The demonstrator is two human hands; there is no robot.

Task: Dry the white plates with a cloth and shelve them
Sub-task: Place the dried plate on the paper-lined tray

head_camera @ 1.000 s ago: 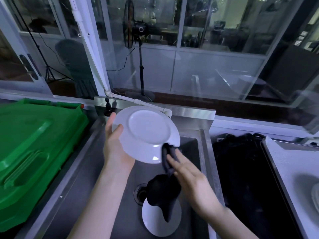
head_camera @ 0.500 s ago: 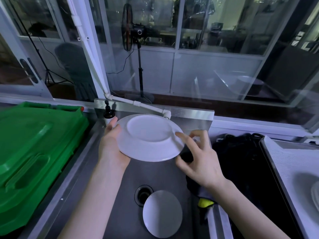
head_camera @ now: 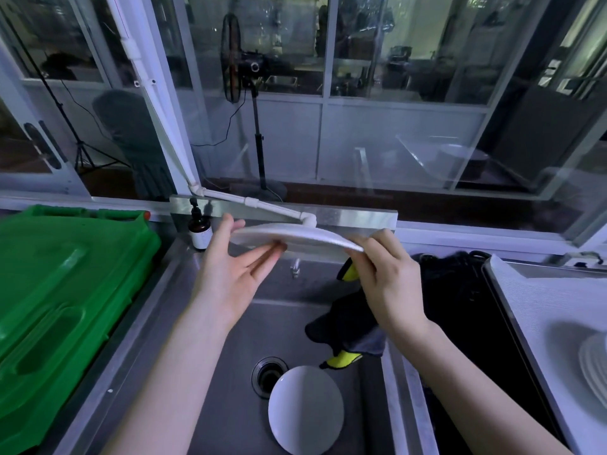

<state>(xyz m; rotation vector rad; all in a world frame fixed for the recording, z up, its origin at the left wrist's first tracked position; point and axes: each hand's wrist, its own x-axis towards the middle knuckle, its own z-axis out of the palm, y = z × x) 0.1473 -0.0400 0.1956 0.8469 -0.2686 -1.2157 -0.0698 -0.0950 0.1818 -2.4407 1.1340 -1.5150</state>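
I hold a white plate (head_camera: pixel 295 236) nearly flat and edge-on above the steel sink (head_camera: pixel 230 323). My left hand (head_camera: pixel 230 277) holds its left rim, thumb on top and straight fingers underneath. My right hand (head_camera: pixel 384 280) grips the right rim. A dark cloth with yellow patches (head_camera: pixel 345 326) hangs below that hand, its upper part hidden behind the fingers. A second white plate (head_camera: pixel 305 408) lies in the sink beside the drain (head_camera: pixel 267 376). At the right edge, a stack of white plates (head_camera: pixel 594 366) stands on the white counter (head_camera: pixel 542 300).
A large green plastic lid (head_camera: pixel 59 290) covers the left side. A brown pump bottle (head_camera: pixel 199 231) stands at the sink's back left corner, under a white pipe (head_camera: pixel 262 205). A black basin (head_camera: pixel 473 323) lies between sink and counter. Glass windows close the back.
The plate went from facing me to nearly flat and rose. My right hand stopped wiping its lower edge and took the right rim, the cloth now hanging under it.
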